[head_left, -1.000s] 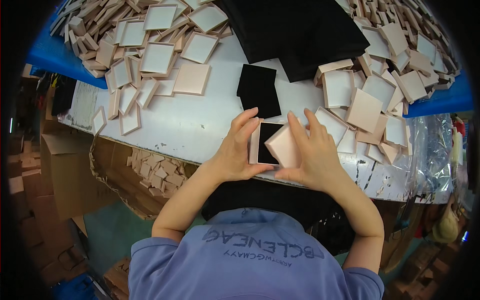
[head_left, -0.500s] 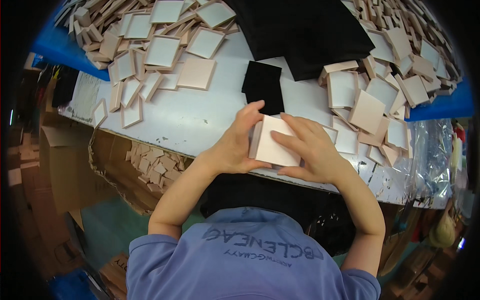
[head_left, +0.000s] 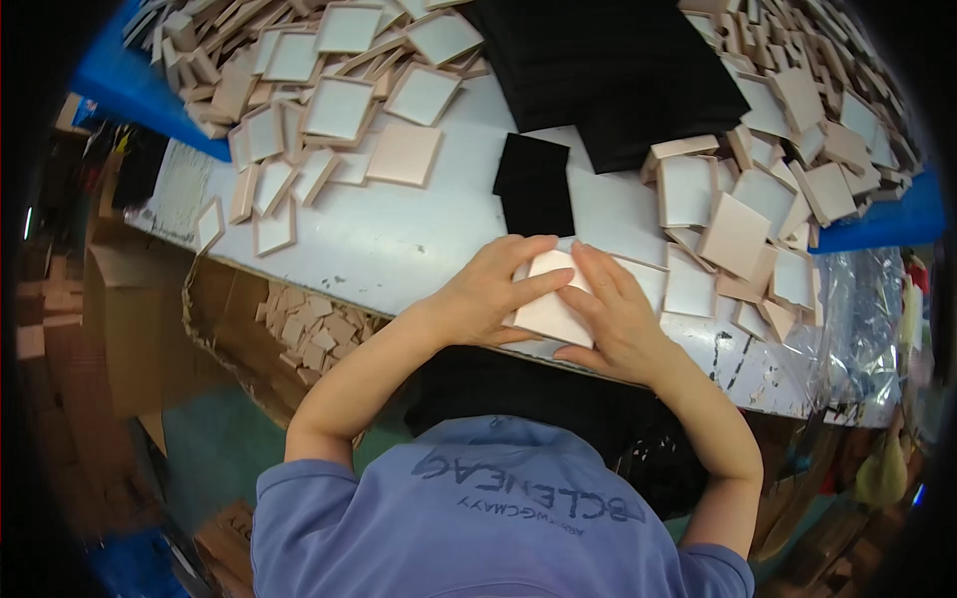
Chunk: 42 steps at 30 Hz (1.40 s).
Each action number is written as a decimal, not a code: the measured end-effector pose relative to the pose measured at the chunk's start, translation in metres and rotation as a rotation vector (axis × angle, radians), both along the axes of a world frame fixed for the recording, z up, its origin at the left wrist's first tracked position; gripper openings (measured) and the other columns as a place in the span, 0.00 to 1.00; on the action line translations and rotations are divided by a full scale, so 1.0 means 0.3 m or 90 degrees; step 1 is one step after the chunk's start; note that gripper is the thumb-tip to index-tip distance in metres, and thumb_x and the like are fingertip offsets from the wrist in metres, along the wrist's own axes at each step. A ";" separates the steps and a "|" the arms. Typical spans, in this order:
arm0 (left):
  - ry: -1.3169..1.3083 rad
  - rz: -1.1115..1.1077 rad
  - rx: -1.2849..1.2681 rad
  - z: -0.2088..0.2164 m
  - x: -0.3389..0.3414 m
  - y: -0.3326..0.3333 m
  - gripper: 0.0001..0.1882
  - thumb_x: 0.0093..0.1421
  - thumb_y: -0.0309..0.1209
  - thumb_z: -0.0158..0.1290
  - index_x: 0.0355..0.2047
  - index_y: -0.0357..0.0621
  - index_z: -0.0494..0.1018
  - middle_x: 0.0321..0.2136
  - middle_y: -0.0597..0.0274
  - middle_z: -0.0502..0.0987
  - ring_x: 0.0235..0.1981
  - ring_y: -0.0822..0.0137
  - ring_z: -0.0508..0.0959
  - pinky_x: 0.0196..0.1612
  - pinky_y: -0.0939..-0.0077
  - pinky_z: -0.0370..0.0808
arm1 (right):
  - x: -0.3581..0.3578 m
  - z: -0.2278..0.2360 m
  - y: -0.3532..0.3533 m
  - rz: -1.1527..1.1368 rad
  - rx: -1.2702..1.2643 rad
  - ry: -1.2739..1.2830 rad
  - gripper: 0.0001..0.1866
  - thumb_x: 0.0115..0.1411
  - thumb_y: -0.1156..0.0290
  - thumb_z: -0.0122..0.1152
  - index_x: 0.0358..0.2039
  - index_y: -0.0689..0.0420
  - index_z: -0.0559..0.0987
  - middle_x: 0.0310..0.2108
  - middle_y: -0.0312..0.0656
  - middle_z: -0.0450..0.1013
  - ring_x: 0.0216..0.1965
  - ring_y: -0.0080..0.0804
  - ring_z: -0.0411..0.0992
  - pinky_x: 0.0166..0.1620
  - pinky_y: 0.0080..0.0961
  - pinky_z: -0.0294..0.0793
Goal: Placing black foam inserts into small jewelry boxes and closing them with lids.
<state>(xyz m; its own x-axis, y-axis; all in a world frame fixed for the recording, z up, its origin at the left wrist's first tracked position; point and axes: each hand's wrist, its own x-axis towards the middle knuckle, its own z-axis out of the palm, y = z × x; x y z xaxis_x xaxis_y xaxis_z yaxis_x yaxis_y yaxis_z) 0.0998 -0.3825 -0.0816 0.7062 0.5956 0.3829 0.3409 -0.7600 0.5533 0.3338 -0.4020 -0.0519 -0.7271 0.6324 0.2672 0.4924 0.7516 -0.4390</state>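
At the table's front edge I hold a small pale-pink square box (head_left: pixel 551 311) between both hands. My left hand (head_left: pixel 488 294) is closed on its left side, with the fingers reaching over the top face. My right hand (head_left: pixel 626 321) grips the right side, its fingers bent over the box's upper corner. The hands partly cover the box, so its underside is hidden. Just beyond my fingers lie overlapping black square pieces (head_left: pixel 535 184). To the right of my right hand is an open box half (head_left: pixel 690 284) with a white inside.
Heaped pale-pink box halves (head_left: pixel 339 108) spread over the left of the white table (head_left: pixel 349 234); another heap (head_left: pixel 738 234) lies at the right. A large black sheet stack (head_left: pixel 618 80) sits at the far middle. Below the left edge, a carton (head_left: pixel 214 319) holds more box pieces.
My left fingers have come over the top of the box, and my right hand has shifted slightly down and left. The box has tilted lower. The table view has shifted slightly.
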 end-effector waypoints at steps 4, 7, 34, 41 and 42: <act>-0.010 0.009 -0.007 -0.001 0.018 0.000 0.38 0.38 0.35 0.65 0.54 0.49 0.68 0.56 0.42 0.58 0.54 0.43 0.62 0.55 0.55 0.63 | 0.054 -0.070 0.010 -0.029 0.050 0.089 0.48 0.38 0.51 0.71 0.58 0.57 0.60 0.61 0.60 0.52 0.58 0.57 0.57 0.58 0.48 0.56; -0.021 0.094 0.034 -0.045 -0.065 -0.060 0.37 0.35 0.35 0.66 0.50 0.46 0.71 0.55 0.41 0.59 0.52 0.41 0.63 0.54 0.53 0.63 | 0.060 -0.073 0.048 -0.047 0.023 -0.003 0.49 0.34 0.51 0.73 0.56 0.56 0.62 0.60 0.61 0.52 0.57 0.56 0.58 0.57 0.50 0.56; 0.338 0.746 0.139 -0.132 -0.918 0.133 0.23 0.56 0.39 0.54 0.48 0.36 0.71 0.56 0.31 0.60 0.59 0.38 0.56 0.61 0.49 0.51 | -0.185 -0.126 0.265 -0.067 0.179 0.012 0.29 0.45 0.67 0.62 0.50 0.57 0.70 0.56 0.56 0.61 0.58 0.52 0.59 0.56 0.45 0.61; 0.027 0.654 0.162 -0.075 -0.510 0.070 0.13 0.48 0.24 0.59 0.36 0.43 0.74 0.54 0.42 0.62 0.55 0.44 0.60 0.56 0.59 0.61 | -0.162 -0.065 0.259 -0.085 0.168 -0.038 0.29 0.44 0.75 0.54 0.51 0.62 0.70 0.55 0.60 0.62 0.57 0.54 0.60 0.58 0.44 0.59; 0.010 0.627 0.164 -0.064 -0.484 0.061 0.12 0.48 0.24 0.58 0.36 0.43 0.73 0.53 0.44 0.63 0.54 0.45 0.61 0.55 0.60 0.62 | -0.161 -0.053 0.254 -0.081 0.149 -0.035 0.30 0.44 0.75 0.53 0.52 0.62 0.69 0.56 0.60 0.62 0.58 0.54 0.59 0.59 0.44 0.58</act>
<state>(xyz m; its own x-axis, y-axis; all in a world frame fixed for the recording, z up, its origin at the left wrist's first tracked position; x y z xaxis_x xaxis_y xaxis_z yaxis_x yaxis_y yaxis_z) -0.0453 -0.3641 -0.1008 -0.0477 0.8159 0.5762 0.8851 -0.2329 0.4031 0.2855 -0.3258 -0.0679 -0.6630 0.6456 0.3790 0.6078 0.7598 -0.2310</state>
